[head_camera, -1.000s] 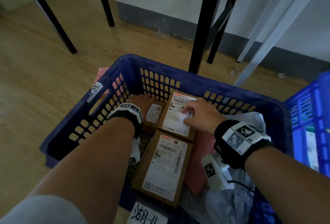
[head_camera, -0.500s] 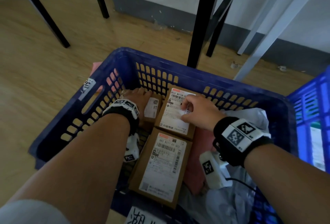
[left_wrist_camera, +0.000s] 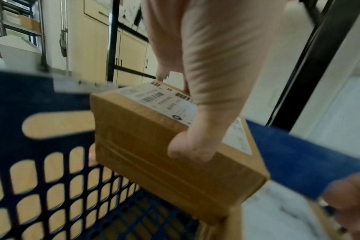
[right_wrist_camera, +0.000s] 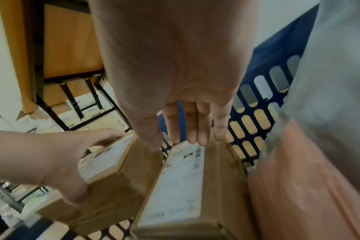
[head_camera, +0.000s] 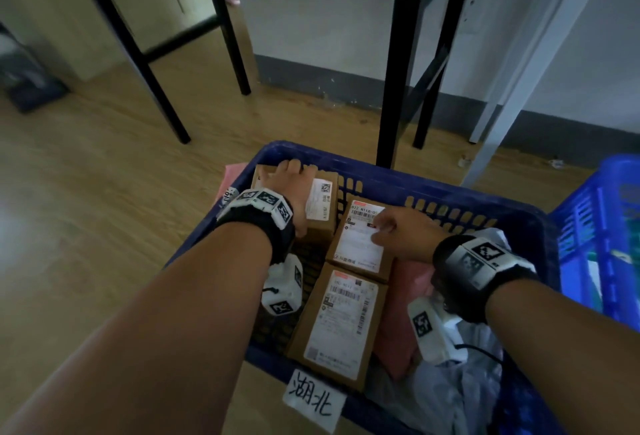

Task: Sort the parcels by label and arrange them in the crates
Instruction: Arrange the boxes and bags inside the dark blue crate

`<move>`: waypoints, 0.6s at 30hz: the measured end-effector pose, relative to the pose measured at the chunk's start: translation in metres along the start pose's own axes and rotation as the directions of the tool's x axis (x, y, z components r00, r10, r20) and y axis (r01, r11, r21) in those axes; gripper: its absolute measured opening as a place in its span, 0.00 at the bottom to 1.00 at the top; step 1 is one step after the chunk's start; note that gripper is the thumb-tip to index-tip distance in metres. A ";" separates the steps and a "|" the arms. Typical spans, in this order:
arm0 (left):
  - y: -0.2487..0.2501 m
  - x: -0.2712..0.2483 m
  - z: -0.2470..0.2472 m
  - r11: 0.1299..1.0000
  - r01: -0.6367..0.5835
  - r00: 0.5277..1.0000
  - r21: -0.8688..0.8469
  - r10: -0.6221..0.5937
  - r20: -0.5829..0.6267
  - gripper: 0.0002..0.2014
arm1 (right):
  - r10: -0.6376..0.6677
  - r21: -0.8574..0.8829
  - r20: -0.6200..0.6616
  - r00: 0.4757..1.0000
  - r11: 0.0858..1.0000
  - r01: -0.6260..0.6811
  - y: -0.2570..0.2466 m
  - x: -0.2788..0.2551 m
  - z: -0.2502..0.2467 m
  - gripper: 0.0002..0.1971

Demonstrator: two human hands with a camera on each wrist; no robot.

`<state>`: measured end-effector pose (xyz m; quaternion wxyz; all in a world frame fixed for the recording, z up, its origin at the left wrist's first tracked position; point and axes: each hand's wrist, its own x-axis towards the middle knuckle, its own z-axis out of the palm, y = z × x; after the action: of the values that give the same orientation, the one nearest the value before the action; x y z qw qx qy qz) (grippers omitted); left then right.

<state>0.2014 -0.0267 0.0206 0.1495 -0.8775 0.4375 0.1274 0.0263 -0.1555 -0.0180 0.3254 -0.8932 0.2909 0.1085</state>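
L hand [head_camera: 289,188] grasps small brown parcel [head_camera: 320,204], thumb on near side face, fingers over far edge; parcel raised at far-left corner of dark blue crate [head_camera: 391,180], above crate floor. R hand [head_camera: 398,232] flat, fingers straight, resting on label of 2nd parcel [head_camera: 360,244] by far wall. 3rd parcel [head_camera: 341,323] near edge, touching 2nd. Pink bag [head_camera: 401,313] + grey bag [head_camera: 460,396] along R side. Handwritten tag [head_camera: 313,401] on near rim.

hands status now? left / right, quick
Left hand: grips the small brown cardboard box, lifted clear of the dark blue plastic crate floor.
Right hand: open, fingers resting on a labelled brown cardboard box.
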 end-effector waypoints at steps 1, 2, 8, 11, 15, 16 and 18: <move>0.001 -0.007 -0.009 1.000 -0.007 1.000 -0.003 0.007 -0.022 0.64 | 0.013 0.069 -0.051 0.999 0.998 -0.010 -0.002 -0.003 -0.006 0.20; 0.002 -0.015 -0.017 1.000 -0.020 0.998 0.000 0.020 -0.053 0.64 | 0.034 0.152 -0.099 0.995 0.988 -0.019 -0.004 -0.005 -0.013 0.21; 0.029 -0.060 -0.063 0.975 -0.222 0.948 0.021 0.221 -0.228 0.62 | 0.173 0.724 -0.081 0.982 0.687 -0.061 -0.012 -0.032 -0.048 0.47; 0.050 -0.082 -0.078 0.942 -0.336 0.899 -0.025 0.313 -0.306 0.59 | 0.152 0.828 0.022 0.988 0.551 -0.103 -0.009 -0.057 -0.061 0.38; 0.068 -0.097 -0.077 0.918 -0.395 0.860 -0.023 0.361 -0.362 0.63 | 0.107 0.869 0.082 0.991 0.480 -0.124 0.000 -0.081 -0.072 0.23; 0.071 -0.099 -0.076 0.918 -0.395 0.859 -0.026 0.359 -0.364 0.63 | 0.123 0.863 0.074 0.990 0.489 -0.125 0.002 -0.086 -0.074 0.25; 0.076 -0.105 -0.076 0.920 -0.388 0.863 -0.051 0.343 -0.371 0.63 | 0.155 0.859 0.053 0.987 0.497 -0.124 0.003 -0.096 -0.078 0.27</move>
<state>0.0855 -0.0217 0.1162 -0.0133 -0.7944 0.6069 0.0200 -0.0522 -0.1646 0.0766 0.7105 -0.5896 0.3824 -0.0378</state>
